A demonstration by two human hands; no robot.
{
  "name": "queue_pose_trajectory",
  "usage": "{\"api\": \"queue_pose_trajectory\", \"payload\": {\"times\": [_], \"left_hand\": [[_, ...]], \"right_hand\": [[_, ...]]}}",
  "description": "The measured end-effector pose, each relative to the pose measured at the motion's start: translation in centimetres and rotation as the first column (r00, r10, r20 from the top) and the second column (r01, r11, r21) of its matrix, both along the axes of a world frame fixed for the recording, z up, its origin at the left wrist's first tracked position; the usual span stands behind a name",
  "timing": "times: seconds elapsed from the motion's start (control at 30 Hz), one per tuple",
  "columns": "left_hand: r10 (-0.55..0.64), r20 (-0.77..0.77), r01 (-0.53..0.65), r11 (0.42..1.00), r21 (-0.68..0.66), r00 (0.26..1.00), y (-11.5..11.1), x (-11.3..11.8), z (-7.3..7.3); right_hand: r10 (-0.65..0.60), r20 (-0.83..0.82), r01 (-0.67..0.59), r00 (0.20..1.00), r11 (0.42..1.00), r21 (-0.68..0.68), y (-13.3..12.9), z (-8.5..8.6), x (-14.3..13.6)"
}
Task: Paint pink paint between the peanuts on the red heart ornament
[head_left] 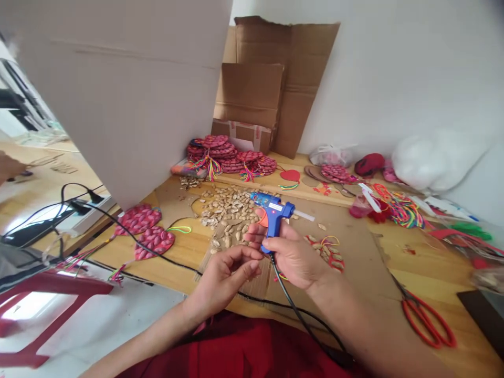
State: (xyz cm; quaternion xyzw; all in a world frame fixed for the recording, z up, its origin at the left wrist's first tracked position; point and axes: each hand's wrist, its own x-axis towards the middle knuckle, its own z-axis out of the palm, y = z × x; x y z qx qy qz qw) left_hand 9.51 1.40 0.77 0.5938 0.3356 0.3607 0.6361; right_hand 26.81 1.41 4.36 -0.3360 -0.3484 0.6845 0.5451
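Observation:
A blue hot glue gun (pixel 272 210) is held by its handle in my right hand (pixel 297 257), its nozzle pointing left over a heap of peanut shells (pixel 232 212). A pale glue stick (pixel 305 216) sticks out of its back, and a black cord leaves the handle's bottom. My left hand (pixel 230 273) is just left of the handle, thumb and fingertips drawn together; whatever they pinch, if anything, is too small to make out. Partly behind my right hand lies a red piece bearing peanut shells (pixel 334 257), on the brown cardboard (pixel 354 247).
Red shell-covered pieces (pixel 155 241) with tassels lie left; more are stacked (pixel 220 152) at the back by cardboard boxes (pixel 252 94). Red-handled scissors (pixel 427 320) lie right, below colourful cords (pixel 405 210). A power strip (pixel 88 215) stands left; a person's hand (pixel 10 167) shows at the far left.

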Motion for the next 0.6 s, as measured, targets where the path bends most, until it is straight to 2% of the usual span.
{"api": "queue_pose_trajectory", "payload": {"times": [0.13,0.27,0.4,0.47,0.6], "left_hand": [[0.0,0.018,0.0,1.0,-0.019,1.0,0.1,0.1,0.0],[0.094,0.088,-0.093,0.996,-0.013,0.992,0.0,0.5,0.3],[0.146,0.211,-0.147,0.989,-0.009,0.967,0.4,0.8,0.6],[0.169,0.238,-0.181,0.983,0.029,0.956,1.0,0.7,0.5],[0.267,0.195,-0.287,0.955,0.081,0.944,1.9,0.3,-0.4]], "right_hand": [[-0.026,0.005,0.026,1.0,0.997,-0.066,-0.2,0.0,-0.2],[-0.024,0.02,0.025,1.0,0.997,-0.077,-0.1,0.2,-0.4],[-0.078,0.11,0.09,0.991,0.989,-0.114,0.7,0.2,-1.1],[-0.064,0.141,0.075,0.988,0.994,-0.075,1.2,0.0,-1.9],[0.037,0.223,-0.037,0.974,0.999,-0.002,1.7,-0.7,-4.0]]}}
